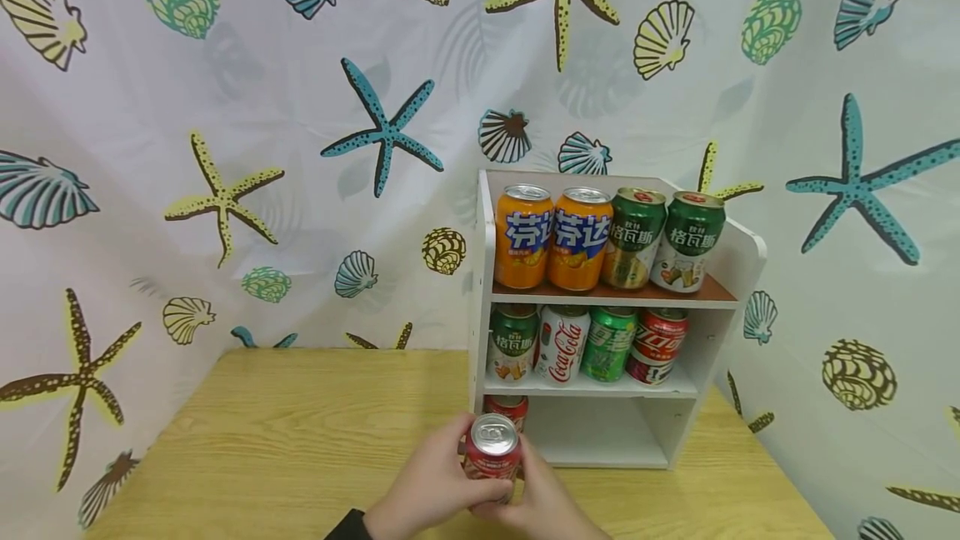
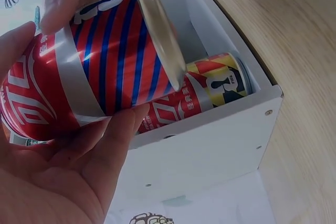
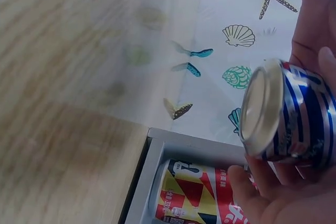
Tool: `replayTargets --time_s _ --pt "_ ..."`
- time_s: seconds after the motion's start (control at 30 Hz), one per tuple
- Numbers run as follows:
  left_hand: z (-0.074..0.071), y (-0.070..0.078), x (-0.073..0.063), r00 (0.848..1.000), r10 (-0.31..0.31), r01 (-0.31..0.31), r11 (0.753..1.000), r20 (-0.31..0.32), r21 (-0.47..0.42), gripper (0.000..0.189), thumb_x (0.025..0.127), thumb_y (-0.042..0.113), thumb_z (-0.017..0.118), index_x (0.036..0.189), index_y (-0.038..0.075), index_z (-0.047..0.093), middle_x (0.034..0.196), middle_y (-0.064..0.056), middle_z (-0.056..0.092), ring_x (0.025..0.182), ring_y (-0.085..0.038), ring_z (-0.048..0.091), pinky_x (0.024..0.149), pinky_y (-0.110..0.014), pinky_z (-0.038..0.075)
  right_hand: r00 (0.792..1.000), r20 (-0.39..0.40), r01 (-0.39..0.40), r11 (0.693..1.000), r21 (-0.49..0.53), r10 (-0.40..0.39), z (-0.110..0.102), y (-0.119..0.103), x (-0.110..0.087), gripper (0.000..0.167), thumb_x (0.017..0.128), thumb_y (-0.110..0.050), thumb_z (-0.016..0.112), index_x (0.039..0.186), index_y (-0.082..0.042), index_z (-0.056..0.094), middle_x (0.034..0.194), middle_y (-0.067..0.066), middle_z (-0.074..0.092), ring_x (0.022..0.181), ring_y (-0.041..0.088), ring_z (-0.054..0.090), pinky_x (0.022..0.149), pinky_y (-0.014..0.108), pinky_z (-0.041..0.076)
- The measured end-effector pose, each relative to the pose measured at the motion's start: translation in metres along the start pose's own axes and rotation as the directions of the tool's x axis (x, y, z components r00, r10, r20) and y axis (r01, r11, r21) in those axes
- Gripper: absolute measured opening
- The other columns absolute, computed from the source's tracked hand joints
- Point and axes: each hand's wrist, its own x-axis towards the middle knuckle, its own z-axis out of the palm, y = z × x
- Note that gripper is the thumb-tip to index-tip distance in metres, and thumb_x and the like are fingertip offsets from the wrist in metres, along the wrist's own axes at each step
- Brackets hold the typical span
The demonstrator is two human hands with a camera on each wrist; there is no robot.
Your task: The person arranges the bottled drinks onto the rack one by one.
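A red cola can [image 1: 492, 458] with a silver lid is held between both hands, low in front of the shelf's bottom tier. The left hand [image 1: 429, 477] grips its left side, thumb across the front. From the other side the right hand [image 1: 551, 497] holds it. Red and blue stripes and a silver band show on this can [image 2: 113, 56] in the left wrist view. Just behind it, a second red can [image 1: 507, 408] stands at the left end of the bottom tier; its yellow and black patterned part [image 3: 184, 187] shows in the right wrist view.
The white three-tier shelf [image 1: 483, 273] stands on a wooden table [image 1: 322, 423]. Two orange cans [image 1: 522, 240] and two green-and-white cans [image 1: 633, 240] fill its top tier. Several cans, among them a white Coca-Cola can [image 1: 562, 344], line the middle one. A patterned curtain [image 1: 300, 107] hangs behind.
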Motion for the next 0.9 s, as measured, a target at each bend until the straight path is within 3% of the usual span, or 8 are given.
replayTargets --time_s 0.2,0.4,0.6,0.67,0.9 --pt "0.004 0.003 0.001 0.999 -0.038 0.039 0.999 0.01 -0.019 0.065 0.076 0.037 0.092 0.127 0.012 0.061 0.117 0.002 0.07 0.103 -0.016 0.067 0.079 -0.027 0.06 0.998 -0.064 -0.019 1.0 -0.019 0.017 0.001 -0.002 -0.002 0.084 0.08 -0.033 0.089 0.147 -0.01 0.044 0.144 0.011 0.054 0.13 0.033 0.055 0.105 0.037 0.049" --pt "0.007 0.004 0.0 1.0 -0.001 0.001 1.0 0.011 -0.021 0.065 0.077 0.036 0.092 0.128 0.012 0.06 0.119 0.0 0.069 0.106 -0.017 0.066 0.081 -0.025 0.058 0.992 -0.12 -0.033 0.998 -0.053 0.026 -0.001 -0.003 -0.005 0.078 0.077 -0.034 0.091 0.14 -0.012 0.052 0.136 0.006 0.06 0.125 0.031 0.058 0.099 0.037 0.053" --pt "0.008 0.004 -0.002 0.999 -0.007 0.007 1.0 0.046 -0.006 0.065 0.081 0.037 0.089 0.132 0.014 0.057 0.124 0.001 0.067 0.113 -0.018 0.064 0.095 -0.043 0.056 0.991 -0.13 -0.024 0.997 -0.067 0.015 -0.004 0.001 -0.005 0.076 0.077 -0.034 0.091 0.14 -0.012 0.054 0.135 0.006 0.061 0.124 0.032 0.059 0.096 0.035 0.054" --pt "0.007 0.003 -0.004 0.998 -0.026 0.027 1.0 0.058 -0.006 0.067 0.081 0.037 0.089 0.134 0.013 0.056 0.128 -0.001 0.065 0.113 -0.021 0.064 0.093 -0.048 0.056 0.991 -0.137 -0.026 0.997 -0.069 0.016 -0.006 0.004 -0.006 0.076 0.076 -0.034 0.091 0.14 -0.013 0.054 0.134 0.006 0.062 0.124 0.032 0.059 0.096 0.035 0.054" --pt "-0.001 -0.006 -0.01 0.993 -0.106 0.106 0.994 0.058 0.001 0.074 0.083 0.039 0.087 0.141 0.007 0.053 0.137 -0.014 0.06 0.114 -0.037 0.064 0.082 -0.049 0.06 0.981 -0.189 -0.063 0.996 -0.056 0.052 -0.019 0.011 -0.004 0.079 0.073 -0.028 0.095 0.138 -0.009 0.055 0.13 0.008 0.064 0.122 0.031 0.061 0.094 0.033 0.055"
